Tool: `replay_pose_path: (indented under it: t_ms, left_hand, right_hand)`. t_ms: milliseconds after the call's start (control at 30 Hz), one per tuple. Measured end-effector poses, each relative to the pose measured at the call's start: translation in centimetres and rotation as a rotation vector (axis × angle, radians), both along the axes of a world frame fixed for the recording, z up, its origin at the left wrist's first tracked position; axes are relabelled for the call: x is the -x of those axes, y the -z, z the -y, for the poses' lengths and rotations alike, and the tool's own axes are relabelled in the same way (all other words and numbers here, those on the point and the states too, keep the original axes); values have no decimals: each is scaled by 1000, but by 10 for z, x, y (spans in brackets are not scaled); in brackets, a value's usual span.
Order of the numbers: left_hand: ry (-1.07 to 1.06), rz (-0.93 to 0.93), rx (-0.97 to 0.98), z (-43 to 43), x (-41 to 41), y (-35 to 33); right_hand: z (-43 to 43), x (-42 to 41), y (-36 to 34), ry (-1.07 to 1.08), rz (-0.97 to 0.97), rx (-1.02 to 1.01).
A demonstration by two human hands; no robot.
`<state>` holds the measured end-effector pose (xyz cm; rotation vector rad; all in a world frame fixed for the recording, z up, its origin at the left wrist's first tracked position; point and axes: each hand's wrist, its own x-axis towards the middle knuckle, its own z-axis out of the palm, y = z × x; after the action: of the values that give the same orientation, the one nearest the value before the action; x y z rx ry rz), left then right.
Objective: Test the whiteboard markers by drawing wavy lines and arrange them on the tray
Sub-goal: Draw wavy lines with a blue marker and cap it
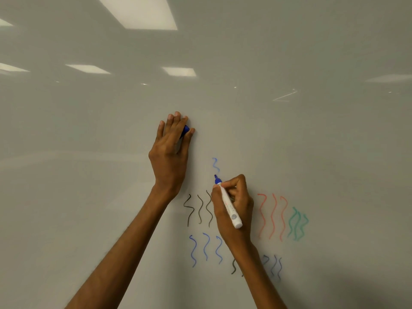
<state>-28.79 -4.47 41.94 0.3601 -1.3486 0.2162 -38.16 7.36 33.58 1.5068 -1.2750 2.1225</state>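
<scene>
My right hand [234,204] grips a white marker with a blue tip [229,206]. Its tip touches the whiteboard [89,197] just below a short fresh blue wavy line [215,165]. My left hand [170,152] lies flat against the board with straight fingers, holding the blue cap [185,131] between thumb and index finger. Black wavy lines [199,209], blue wavy lines [206,249], red wavy lines [273,216] and green wavy lines [298,224] are drawn lower on the board. The tray is out of view.
More faint dark and blue squiggles [275,266] sit at the lower right, partly behind my right forearm. Ceiling lights reflect in the glossy board's upper part [138,12].
</scene>
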Motion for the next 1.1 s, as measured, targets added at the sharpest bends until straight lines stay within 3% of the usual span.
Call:
replay_pose_path:
  t_ms: [300,433,733,900,1100]
  left_hand:
    - [21,-5,-29,-4,2,1]
    - [24,-8,-25,-4,1,1]
    - [37,-16,-26,-5,1,2]
    - [58,-37,-30,-6,2,2]
    - [54,-31,-32,-6,3,3]
  right_hand:
    - [-10,10,-35,20,-5,7]
    - [-13,12,-24,13,109,16]
    - [-21,12,-1,-58,132,-57]
    - [-26,27,-27,-23,199,65]
    - [-27,28,-15,3,241,25]
